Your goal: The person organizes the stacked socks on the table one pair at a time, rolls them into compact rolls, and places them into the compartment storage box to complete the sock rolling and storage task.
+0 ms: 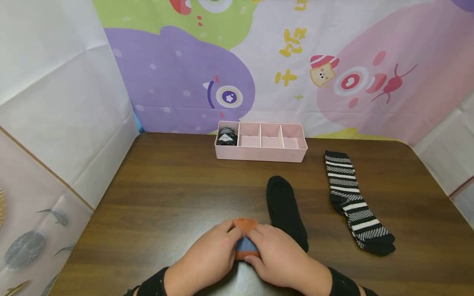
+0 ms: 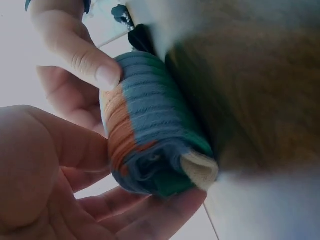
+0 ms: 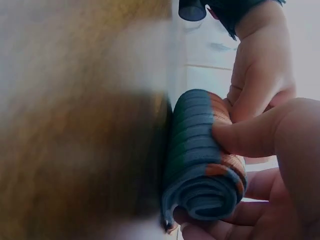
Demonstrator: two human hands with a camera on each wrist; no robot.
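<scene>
A ribbed sock in blue, orange and green, rolled into a bundle (image 1: 247, 245), is between my two hands near the front of the table. My left hand (image 1: 209, 255) grips one end of the roll, thumb on top and fingers beneath, as the left wrist view shows. From the other side my right hand (image 1: 281, 257) grips it the same way. The right wrist view shows the coiled end of the rolled sock (image 3: 205, 197); a beige patch (image 2: 200, 169) pokes out at its other end. A black sock (image 1: 285, 207) lies flat just beyond my right hand.
At the back of the wooden table (image 1: 177, 176) stands a pink divided box (image 1: 259, 154). A rolled black-and-white sock (image 1: 227, 137) sits in its leftmost compartment. Striped black-and-white socks (image 1: 355, 201) lie flat at the right. A printed cloth (image 1: 281, 98) hangs behind the table.
</scene>
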